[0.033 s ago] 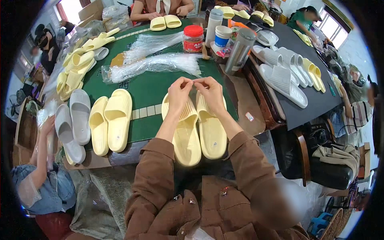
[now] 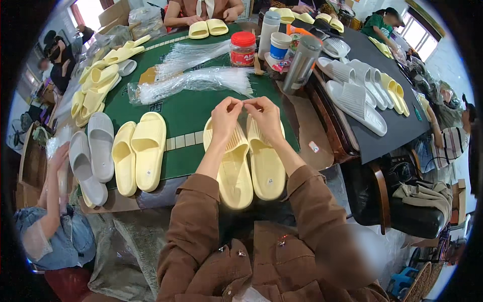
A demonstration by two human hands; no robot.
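Note:
A pair of pale yellow slide slippers lies side by side before me, toes away: the left slipper (image 2: pixel 235 182) and the right slipper (image 2: pixel 268 173). Over their toe straps, my left hand (image 2: pixel 225 118) and my right hand (image 2: pixel 265 119) meet fingertip to fingertip. Both hands are closed in a pinch. Whatever thin thing they may hold is too small to see. Beyond them, a bundle of thin white plastic ties (image 2: pixel 196 86) lies in plastic wrap, with a second bundle of ties (image 2: pixel 193 55) behind it.
Yellow slippers (image 2: pixel 149 151) and grey slippers (image 2: pixel 101 146) line the green table's left side. A red-lidded jar (image 2: pixel 243 49), a paper cup (image 2: pixel 279 46) and a steel flask (image 2: pixel 302 65) stand at the back right. Grey slippers (image 2: pixel 356 108) lie on a black table. Several people work around.

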